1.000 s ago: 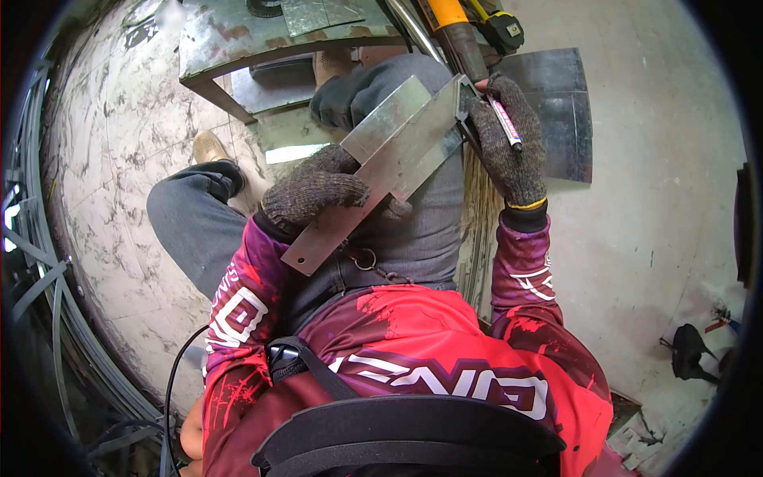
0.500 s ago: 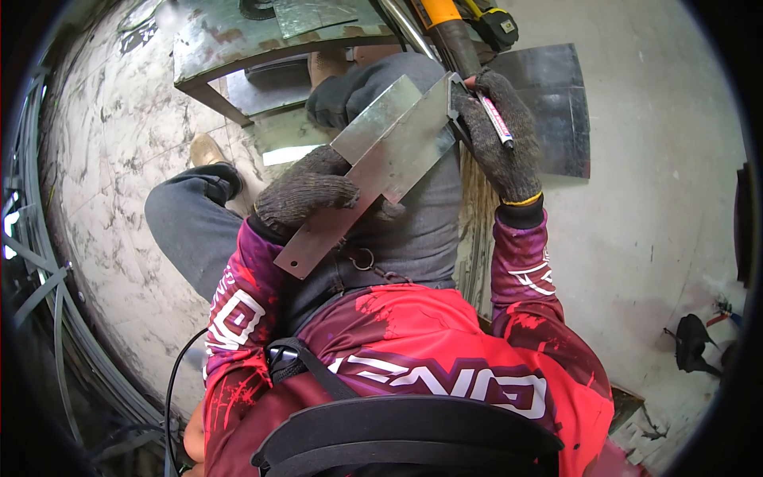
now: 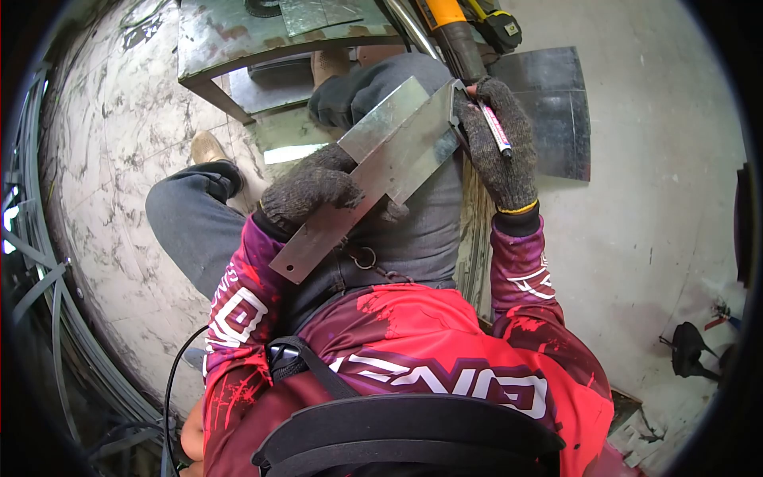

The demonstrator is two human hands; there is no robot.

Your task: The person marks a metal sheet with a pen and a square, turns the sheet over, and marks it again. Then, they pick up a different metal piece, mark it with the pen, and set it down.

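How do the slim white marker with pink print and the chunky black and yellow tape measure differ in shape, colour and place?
Shape: the slim white marker is long and narrow, while the black and yellow tape measure has a compact, blocky body.
Colour: the marker is mostly white with pink print; the tape measure is mainly black with yellow.
Place: the marker is in the right hand; the tape measure is in neither hand.
Both show some black.
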